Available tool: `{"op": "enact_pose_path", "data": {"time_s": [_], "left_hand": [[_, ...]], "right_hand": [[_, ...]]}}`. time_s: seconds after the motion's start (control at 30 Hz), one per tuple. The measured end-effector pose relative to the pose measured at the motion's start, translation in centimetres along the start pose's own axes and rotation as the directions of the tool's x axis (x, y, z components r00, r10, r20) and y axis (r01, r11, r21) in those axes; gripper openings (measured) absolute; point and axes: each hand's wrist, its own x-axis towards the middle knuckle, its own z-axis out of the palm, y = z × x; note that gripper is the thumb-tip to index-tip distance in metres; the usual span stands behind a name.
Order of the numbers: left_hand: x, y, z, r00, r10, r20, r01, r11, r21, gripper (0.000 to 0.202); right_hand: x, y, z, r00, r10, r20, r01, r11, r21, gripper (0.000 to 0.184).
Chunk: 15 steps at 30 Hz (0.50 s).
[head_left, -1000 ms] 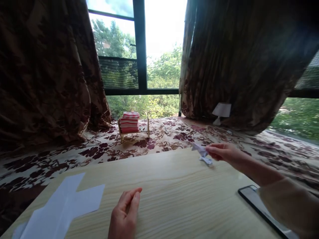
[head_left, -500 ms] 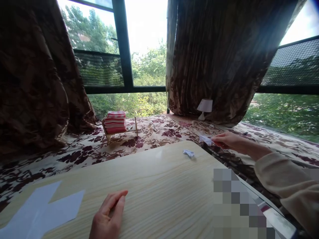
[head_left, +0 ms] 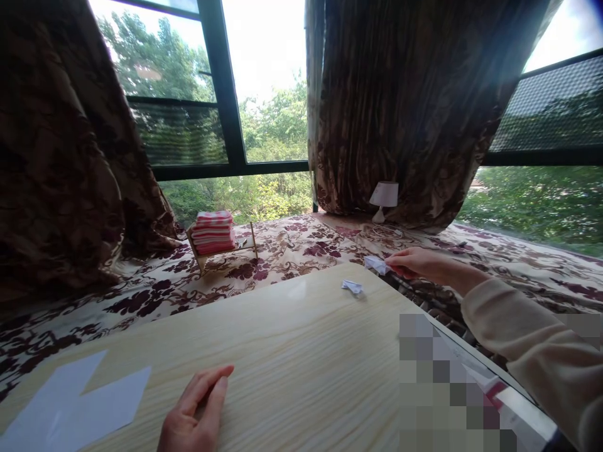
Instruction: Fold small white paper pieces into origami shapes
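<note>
In the head view my right hand [head_left: 417, 263] is stretched out past the table's far right corner. Its fingertips pinch a small white folded paper piece [head_left: 375, 264]. A second folded paper [head_left: 352, 287] lies on the light wooden table [head_left: 264, 339], close to that corner. My left hand [head_left: 194, 411] rests at the near side of the table, thumb and forefinger closed together, with nothing visible between them. White paper sheets [head_left: 113, 402] lie flat to its left.
Beyond the table, a small stand [head_left: 221, 249] bears stacked pink and white cloths [head_left: 213, 232] on a floral fabric surface [head_left: 292, 251]. A small white lamp [head_left: 385, 196] stands by the curtain [head_left: 400, 113]. A blurred-out patch covers the table's right side.
My right hand, still pinching the folded paper, has shifted slightly left towards the table corner. The whole view has turned a little; the left hand keeps its closed pose.
</note>
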Motion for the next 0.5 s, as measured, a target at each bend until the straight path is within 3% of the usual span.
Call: {"op": "enact_pose_path", "data": {"time_s": [0.13, 0.23, 0.3, 0.4, 0.5], "left_hand": [[0.3, 0.1, 0.1, 1.000, -0.020, -0.017, 0.020, 0.999, -0.025, 0.032], [0.3, 0.0, 0.2, 0.999, -0.040, -0.007, 0.040, 0.998, -0.050, 0.033], [0.1, -0.1, 0.2, 0.998, -0.057, -0.003, 0.056, 0.996, -0.067, 0.032], [-0.3, 0.2, 0.2, 0.994, -0.110, -0.019, 0.107, 0.986, -0.126, 0.031], [1.0, 1.6, 0.0, 0.957, -0.282, -0.068, 0.244, 0.909, -0.337, 0.022]], "right_hand": [[-0.5, -1.1, 0.1, 0.968, 0.119, 0.221, -0.106, 0.992, -0.073, 0.025], [-2.3, -3.7, 1.9, 0.961, 0.066, 0.269, -0.060, 0.998, -0.032, 0.019], [-4.8, -6.1, 4.6, 0.950, -0.033, 0.311, 0.019, 0.999, 0.048, 0.022], [-10.1, -9.4, 10.1, 0.902, -0.198, 0.385, 0.120, 0.969, 0.217, 0.018], [-15.0, -10.8, 15.8, 0.869, -0.280, 0.407, 0.121, 0.920, 0.374, 0.021]]}}
